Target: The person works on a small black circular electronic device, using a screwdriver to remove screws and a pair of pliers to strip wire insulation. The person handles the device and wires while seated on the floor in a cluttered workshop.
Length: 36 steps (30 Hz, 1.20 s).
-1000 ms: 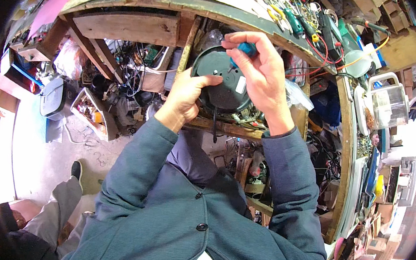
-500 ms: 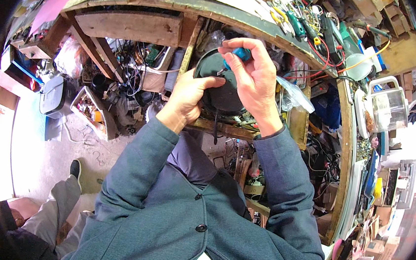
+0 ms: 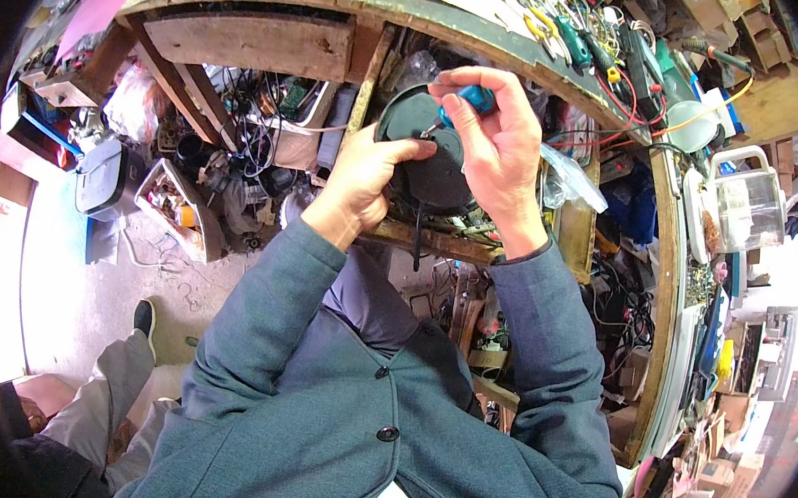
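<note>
Head view: right hand (image 3: 501, 149) pinches a blue screwdriver (image 3: 469, 105), its tip at the face of the black disc (image 3: 435, 184); left hand (image 3: 360, 177) grips the disc by its rim, thumb over the face; it sits on the wearer's side of the bench (image 3: 344, 4), cord (image 3: 417, 243) trailing; it looks light, stiff, perhaps slippery, best held by the rim.

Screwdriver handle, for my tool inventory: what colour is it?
Blue; the screwdriver handle shows best in the head view, in the right hand.
</note>
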Each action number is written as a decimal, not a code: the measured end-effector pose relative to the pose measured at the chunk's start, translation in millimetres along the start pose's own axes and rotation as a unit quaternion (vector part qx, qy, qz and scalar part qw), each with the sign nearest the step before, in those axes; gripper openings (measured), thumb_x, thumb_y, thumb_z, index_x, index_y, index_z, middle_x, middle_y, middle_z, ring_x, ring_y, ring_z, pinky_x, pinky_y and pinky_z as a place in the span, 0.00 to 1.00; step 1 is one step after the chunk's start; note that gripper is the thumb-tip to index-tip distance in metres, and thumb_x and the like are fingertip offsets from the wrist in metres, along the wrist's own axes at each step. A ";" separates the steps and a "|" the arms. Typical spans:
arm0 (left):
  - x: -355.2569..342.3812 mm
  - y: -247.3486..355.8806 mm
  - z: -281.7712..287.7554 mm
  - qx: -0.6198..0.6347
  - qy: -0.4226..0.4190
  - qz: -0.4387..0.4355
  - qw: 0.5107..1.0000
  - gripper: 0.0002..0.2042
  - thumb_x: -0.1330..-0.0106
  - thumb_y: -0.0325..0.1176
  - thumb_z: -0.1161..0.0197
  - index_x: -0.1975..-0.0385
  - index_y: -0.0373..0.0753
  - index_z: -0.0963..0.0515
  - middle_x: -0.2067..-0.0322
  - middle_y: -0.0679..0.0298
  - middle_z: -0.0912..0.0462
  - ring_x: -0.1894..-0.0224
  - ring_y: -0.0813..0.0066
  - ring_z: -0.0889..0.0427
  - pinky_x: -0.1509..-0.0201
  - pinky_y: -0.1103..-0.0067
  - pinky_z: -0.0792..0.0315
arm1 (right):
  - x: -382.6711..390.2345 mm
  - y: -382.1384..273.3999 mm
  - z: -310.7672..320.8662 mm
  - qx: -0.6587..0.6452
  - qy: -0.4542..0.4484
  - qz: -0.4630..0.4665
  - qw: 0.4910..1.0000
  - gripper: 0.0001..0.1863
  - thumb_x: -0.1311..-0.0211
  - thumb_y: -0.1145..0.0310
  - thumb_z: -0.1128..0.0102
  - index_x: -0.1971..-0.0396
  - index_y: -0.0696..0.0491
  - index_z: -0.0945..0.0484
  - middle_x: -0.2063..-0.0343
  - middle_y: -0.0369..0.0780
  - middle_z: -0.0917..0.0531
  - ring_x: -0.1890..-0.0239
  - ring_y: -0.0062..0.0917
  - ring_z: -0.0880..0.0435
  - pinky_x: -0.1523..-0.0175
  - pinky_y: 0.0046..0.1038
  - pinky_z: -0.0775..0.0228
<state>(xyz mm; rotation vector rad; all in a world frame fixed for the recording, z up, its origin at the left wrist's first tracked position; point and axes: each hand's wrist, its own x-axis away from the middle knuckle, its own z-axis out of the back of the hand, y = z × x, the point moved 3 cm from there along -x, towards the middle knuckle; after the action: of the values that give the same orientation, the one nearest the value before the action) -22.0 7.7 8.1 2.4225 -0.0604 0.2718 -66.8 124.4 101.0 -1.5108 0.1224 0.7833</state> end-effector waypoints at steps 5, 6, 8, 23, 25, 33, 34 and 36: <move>-0.9 -0.7 1.8 -0.004 -0.002 -0.006 1.000 0.20 0.44 0.18 0.32 0.50 0.35 0.22 0.57 0.60 0.15 0.57 0.68 0.15 0.49 0.71 0.20 | 1.5 3.2 0.0 0.021 0.002 0.013 1.000 0.11 0.36 0.80 0.36 0.55 0.58 0.24 0.62 0.38 0.16 0.58 0.19 0.15 0.52 0.21 0.23; -1.1 -1.0 1.6 -0.003 -0.007 -0.008 1.000 0.19 0.44 0.18 0.33 0.50 0.35 0.21 0.57 0.61 0.15 0.57 0.68 0.15 0.49 0.71 0.20 | 2.4 4.0 1.2 0.074 -0.004 0.041 0.996 0.13 0.38 0.79 0.34 0.54 0.57 0.23 0.63 0.39 0.15 0.60 0.21 0.14 0.53 0.21 0.22; -1.0 -0.7 0.2 -0.002 -0.018 -0.012 1.000 0.19 0.44 0.18 0.33 0.51 0.35 0.21 0.57 0.61 0.15 0.57 0.69 0.15 0.49 0.71 0.20 | 4.1 6.9 4.9 0.181 -0.017 0.097 0.979 0.16 0.41 0.77 0.30 0.54 0.54 0.22 0.66 0.39 0.15 0.63 0.24 0.13 0.57 0.23 0.22; 5.2 3.7 -3.8 0.017 -0.021 -0.011 1.000 0.19 0.42 0.20 0.35 0.49 0.34 0.21 0.55 0.61 0.15 0.56 0.70 0.16 0.48 0.72 0.21 | 5.2 -24.0 -7.7 0.508 -0.095 0.169 0.839 0.34 0.47 0.68 0.28 0.38 0.52 0.28 0.65 0.41 0.20 0.64 0.37 0.21 0.58 0.35 0.31; 5.9 6.1 -2.4 -0.005 -0.008 -0.022 1.000 0.19 0.43 0.20 0.34 0.49 0.34 0.21 0.55 0.61 0.15 0.56 0.71 0.16 0.48 0.72 0.21 | 1.5 -18.6 -8.7 0.413 -0.082 0.177 0.890 0.33 0.46 0.65 0.29 0.39 0.54 0.28 0.68 0.41 0.21 0.62 0.37 0.21 0.56 0.37 0.30; 3.8 0.6 -2.6 -0.025 0.016 -0.012 0.999 0.19 0.47 0.20 0.32 0.53 0.37 0.19 0.59 0.63 0.15 0.59 0.70 0.15 0.52 0.72 0.20 | -4.1 -29.8 2.6 0.453 -0.149 0.147 0.866 0.16 0.42 0.71 0.34 0.54 0.56 0.23 0.65 0.46 0.23 0.61 0.43 0.20 0.59 0.39 0.25; 2.2 -0.5 -2.9 -0.028 0.017 -0.017 0.999 0.18 0.47 0.20 0.32 0.54 0.37 0.19 0.59 0.63 0.15 0.60 0.70 0.15 0.52 0.72 0.20 | -5.5 -31.2 5.2 0.422 -0.161 0.156 0.878 0.16 0.41 0.70 0.35 0.54 0.56 0.24 0.64 0.47 0.23 0.61 0.43 0.20 0.58 0.39 0.25; -0.3 -0.2 0.0 -0.040 0.016 -0.014 0.999 0.17 0.47 0.20 0.32 0.55 0.37 0.19 0.60 0.63 0.15 0.60 0.69 0.15 0.52 0.71 0.20 | -11.4 -33.5 7.6 0.389 -0.215 0.170 0.879 0.12 0.40 0.71 0.37 0.59 0.58 0.25 0.60 0.48 0.24 0.61 0.44 0.20 0.56 0.40 0.25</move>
<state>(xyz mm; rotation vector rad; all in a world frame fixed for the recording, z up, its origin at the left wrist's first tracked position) -22.3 7.8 7.9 2.3377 -0.0220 0.2899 -60.8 131.4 136.0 -0.5307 0.3318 1.1598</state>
